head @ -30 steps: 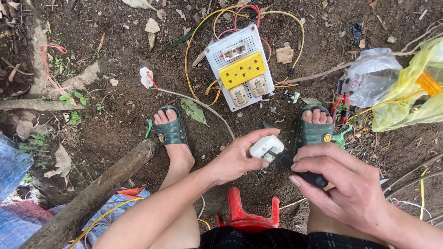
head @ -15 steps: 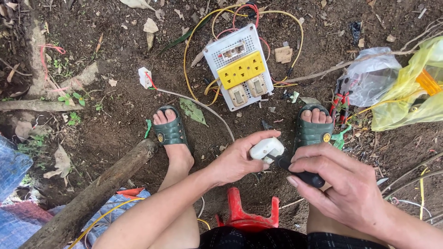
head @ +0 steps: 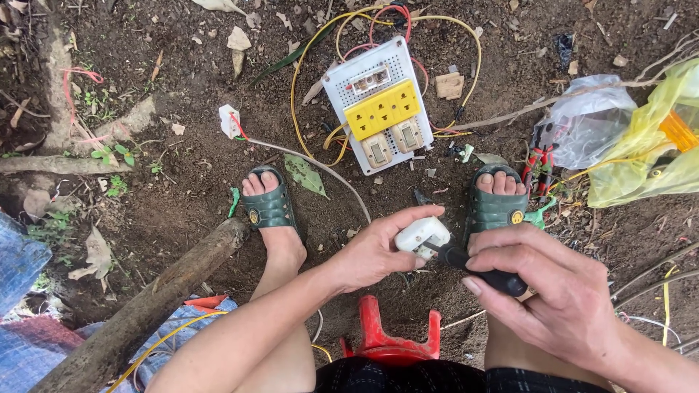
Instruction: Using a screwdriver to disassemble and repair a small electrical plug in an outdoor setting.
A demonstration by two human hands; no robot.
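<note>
My left hand [head: 375, 251] grips a small white plug-like part [head: 421, 236] between thumb and fingers. My right hand [head: 553, 291] is closed around the black handle of a screwdriver [head: 480, 268], whose tip presses against the white part. Both hands hover above the dirt between my two feet in green sandals [head: 271, 207] [head: 496, 205]. On the ground ahead lies a white perforated board [head: 378, 105] carrying a yellow socket block, two beige switches and yellow and red wires. A grey cable runs from the hands toward a small white connector [head: 230, 120].
A red plastic stool [head: 389, 342] is under me. A log [head: 145, 309] lies at the lower left beside blue fabric [head: 29, 349]. Clear and yellow plastic bags [head: 641, 138] and red-handled pliers [head: 540, 156] rest at the right. Roots, leaves and loose wires litter the soil.
Both hands have stayed close together on the white part; the right hand has shifted slightly with the screwdriver. Nothing else has moved.
</note>
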